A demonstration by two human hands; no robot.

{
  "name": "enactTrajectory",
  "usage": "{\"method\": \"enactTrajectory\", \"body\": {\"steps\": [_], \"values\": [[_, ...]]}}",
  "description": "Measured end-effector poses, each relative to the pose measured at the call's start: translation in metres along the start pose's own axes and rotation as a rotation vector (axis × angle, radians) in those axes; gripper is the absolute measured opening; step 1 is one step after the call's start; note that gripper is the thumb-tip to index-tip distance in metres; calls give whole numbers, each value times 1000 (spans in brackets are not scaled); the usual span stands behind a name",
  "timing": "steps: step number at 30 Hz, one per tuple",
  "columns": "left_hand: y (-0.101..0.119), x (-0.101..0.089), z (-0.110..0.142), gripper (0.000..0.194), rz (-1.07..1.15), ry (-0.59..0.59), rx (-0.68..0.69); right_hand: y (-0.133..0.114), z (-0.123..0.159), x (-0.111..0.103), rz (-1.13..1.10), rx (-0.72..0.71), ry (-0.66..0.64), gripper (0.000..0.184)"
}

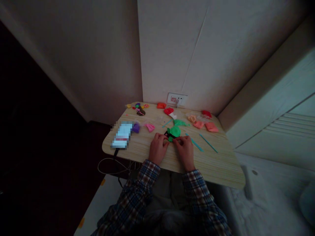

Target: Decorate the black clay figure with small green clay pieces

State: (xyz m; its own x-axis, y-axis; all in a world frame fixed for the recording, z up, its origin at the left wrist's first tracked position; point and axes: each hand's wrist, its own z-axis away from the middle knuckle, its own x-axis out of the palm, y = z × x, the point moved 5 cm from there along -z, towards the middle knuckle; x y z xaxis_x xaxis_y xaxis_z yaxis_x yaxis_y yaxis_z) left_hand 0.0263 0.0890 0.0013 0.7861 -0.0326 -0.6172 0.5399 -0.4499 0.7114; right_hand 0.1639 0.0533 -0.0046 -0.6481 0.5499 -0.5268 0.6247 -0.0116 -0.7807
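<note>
A round green piece of modelling clay (175,131) lies on a small black base (166,134) near the middle of the table. In front of it is a smaller green clay piece (170,139). My left hand (158,149) is closed, its fingertips at the left edge of the small piece. From the right, my right hand (185,150) pinches at the same piece with thumb and forefinger. The fingers partly cover the base. Just behind lies a bag of green clay (180,123).
A lit phone (122,135) with a cable lies left, beside purple clay (135,127) and pink clay (150,127). Two blue tools (194,142) (208,143) lie right. Red, orange and coral clay packs (211,127) and a brown clay figure (140,111) are further back, below a wall socket (177,99).
</note>
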Motion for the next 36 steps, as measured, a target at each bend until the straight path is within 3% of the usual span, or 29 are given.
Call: {"method": "enactTrajectory", "body": {"steps": [9,14,23,36], "values": [[7,-4,12,22,62,8,-41,1,0,0,12,1,4,22],[13,-4,20,32,8,5,12,0,1,0,19,-6,5,23],[16,0,20,40,-136,-43,79,0,1,-1,29,-5,13,25],[16,0,21,41,-134,-35,79,-1,1,-1,36,-3,13,23]]}}
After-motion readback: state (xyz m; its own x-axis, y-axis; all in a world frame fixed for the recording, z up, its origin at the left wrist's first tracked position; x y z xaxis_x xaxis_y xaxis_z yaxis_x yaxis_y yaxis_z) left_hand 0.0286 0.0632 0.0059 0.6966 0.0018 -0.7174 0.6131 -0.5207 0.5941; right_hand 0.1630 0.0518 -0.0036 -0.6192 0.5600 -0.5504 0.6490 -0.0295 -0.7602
